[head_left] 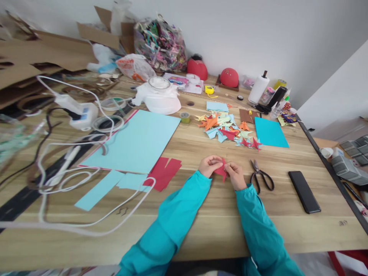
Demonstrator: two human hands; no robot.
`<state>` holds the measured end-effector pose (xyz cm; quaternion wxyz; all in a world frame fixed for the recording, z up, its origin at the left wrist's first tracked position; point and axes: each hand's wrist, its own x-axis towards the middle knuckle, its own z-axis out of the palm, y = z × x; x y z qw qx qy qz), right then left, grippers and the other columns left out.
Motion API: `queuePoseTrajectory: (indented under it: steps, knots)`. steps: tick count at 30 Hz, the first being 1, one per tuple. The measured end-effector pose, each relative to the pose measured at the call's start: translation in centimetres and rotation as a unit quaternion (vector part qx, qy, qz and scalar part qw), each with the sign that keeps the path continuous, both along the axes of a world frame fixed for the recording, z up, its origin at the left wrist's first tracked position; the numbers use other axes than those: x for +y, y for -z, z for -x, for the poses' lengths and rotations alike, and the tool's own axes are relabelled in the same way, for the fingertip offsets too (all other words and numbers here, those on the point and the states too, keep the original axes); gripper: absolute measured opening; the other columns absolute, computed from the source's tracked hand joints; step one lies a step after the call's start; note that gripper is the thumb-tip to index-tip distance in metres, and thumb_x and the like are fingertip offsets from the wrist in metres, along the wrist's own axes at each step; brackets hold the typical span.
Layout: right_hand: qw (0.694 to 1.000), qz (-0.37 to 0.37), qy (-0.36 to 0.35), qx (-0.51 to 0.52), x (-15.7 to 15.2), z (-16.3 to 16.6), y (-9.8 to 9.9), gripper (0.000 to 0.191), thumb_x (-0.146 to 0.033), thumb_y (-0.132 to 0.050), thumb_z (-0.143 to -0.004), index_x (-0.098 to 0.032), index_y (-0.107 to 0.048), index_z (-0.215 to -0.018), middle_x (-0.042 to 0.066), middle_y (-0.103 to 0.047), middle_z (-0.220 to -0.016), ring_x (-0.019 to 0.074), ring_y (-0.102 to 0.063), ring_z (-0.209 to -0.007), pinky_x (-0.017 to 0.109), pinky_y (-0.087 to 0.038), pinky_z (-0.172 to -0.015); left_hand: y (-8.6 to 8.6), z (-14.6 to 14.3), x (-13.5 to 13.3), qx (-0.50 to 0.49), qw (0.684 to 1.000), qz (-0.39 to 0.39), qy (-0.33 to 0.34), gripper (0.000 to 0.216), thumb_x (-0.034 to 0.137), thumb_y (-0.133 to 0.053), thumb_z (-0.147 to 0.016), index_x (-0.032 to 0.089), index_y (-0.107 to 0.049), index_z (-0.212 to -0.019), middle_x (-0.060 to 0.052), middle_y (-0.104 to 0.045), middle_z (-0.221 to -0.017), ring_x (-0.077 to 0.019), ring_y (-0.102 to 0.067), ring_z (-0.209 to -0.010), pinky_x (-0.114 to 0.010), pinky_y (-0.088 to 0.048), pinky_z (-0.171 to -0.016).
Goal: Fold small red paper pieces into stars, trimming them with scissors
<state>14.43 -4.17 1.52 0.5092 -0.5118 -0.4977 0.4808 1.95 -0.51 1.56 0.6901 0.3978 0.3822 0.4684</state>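
- A wood-grained tabletop (207, 237) spans my workspace.
- At left, a pale blue sheet (135, 142) lies flat.
- Beyond my hands, a pile of folded paper pieces (211, 123) spreads in mixed colours.
- Scissors (257, 167) rest just right of my right hand (236, 176).
- My left hand (209, 166) pinches the left side of a red folded paper (222, 173); my right pinches its right.
- That red paper sits between both hands, near the middle; lining up edges before pressing, with light fingertips, should keep creases crisp and prevent tears.

Paper figures (228, 134) behind scissors (257, 170), phone (304, 191) right, perhaps tape (185, 118) left
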Motion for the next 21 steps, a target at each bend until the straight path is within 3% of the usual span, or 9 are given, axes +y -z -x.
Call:
queuePoseTrajectory:
  steps: [9, 21]
  knots:
    - [1.0, -0.006, -0.016, -0.021, 0.03, -0.12, 0.06, 0.022, -0.025, -0.051, -0.07, -0.017, -0.049, -0.049, -0.005, -0.043, -0.045, 0.0072, -0.037, -0.043, 0.02, -0.029, -0.044, 0.22, -0.23, 0.1, 0.0, 0.999, 0.002, -0.032, 0.038, 0.022, -0.079, -0.04, 0.013, -0.057, -0.068, 0.0, -0.065, -0.057, -0.0122, -0.06, -0.054, -0.024, -0.048, -0.058]
    - [0.998, -0.024, -0.035, -0.046, -0.07, -0.07, 0.37, 0.021, -0.022, -0.051, -0.07, -0.016, -0.049, -0.049, -0.005, -0.042, -0.045, 0.0072, -0.036, -0.044, 0.02, -0.029, -0.046, -0.1, -0.34, -0.03, 0.026, 0.998, 0.007, -0.051, 0.035, 0.023, -0.08, -0.037, 0.012, -0.058, -0.062, 0.001, -0.061, -0.05, -0.0094, -0.056, -0.046, -0.02, -0.044, -0.048]
